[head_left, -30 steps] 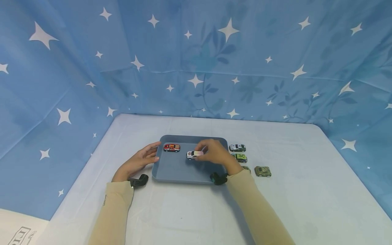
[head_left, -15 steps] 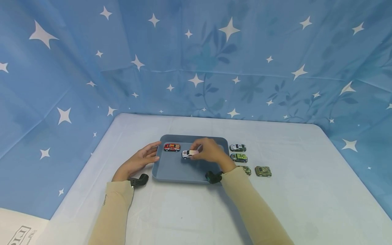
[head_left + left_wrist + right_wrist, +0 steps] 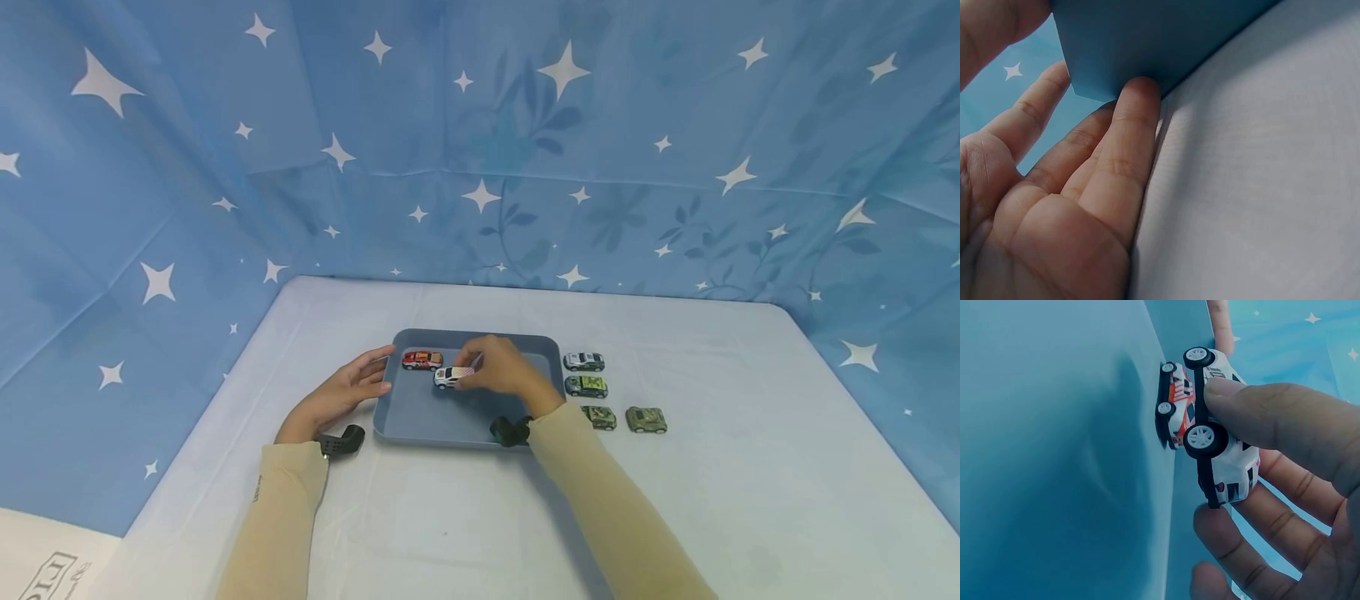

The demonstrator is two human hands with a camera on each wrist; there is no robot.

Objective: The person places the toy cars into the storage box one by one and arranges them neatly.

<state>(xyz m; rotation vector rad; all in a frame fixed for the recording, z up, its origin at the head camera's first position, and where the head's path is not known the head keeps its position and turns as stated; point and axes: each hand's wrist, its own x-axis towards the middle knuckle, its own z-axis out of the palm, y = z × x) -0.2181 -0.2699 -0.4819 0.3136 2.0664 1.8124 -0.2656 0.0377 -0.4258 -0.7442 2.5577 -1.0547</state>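
In the head view my right hand (image 3: 498, 367) pinches a white toy car (image 3: 447, 377) over the blue-grey tray (image 3: 420, 432). The right wrist view shows the thumb on the side of the white car (image 3: 1232, 459), its wheels lifted off the tray floor. A red and orange toy car (image 3: 422, 360) stands in the tray's far left corner, just beyond the held one. My left hand (image 3: 341, 396) touches the tray's left side. Seen from the left wrist, the fairly straight fingers (image 3: 1129, 137) lie against the outer wall of the tray (image 3: 1141, 50).
Right of the tray, several toy cars stand on the white table (image 3: 450, 525): a white and green car (image 3: 584, 362), a bright green car (image 3: 587, 386) and two camouflage cars, the right one (image 3: 647, 419) apart. A starry blue curtain (image 3: 420, 133) hangs behind.
My right hand has carried the white toy car leftward over the tray, closer to the red car. The left hand stays at the tray's left side.
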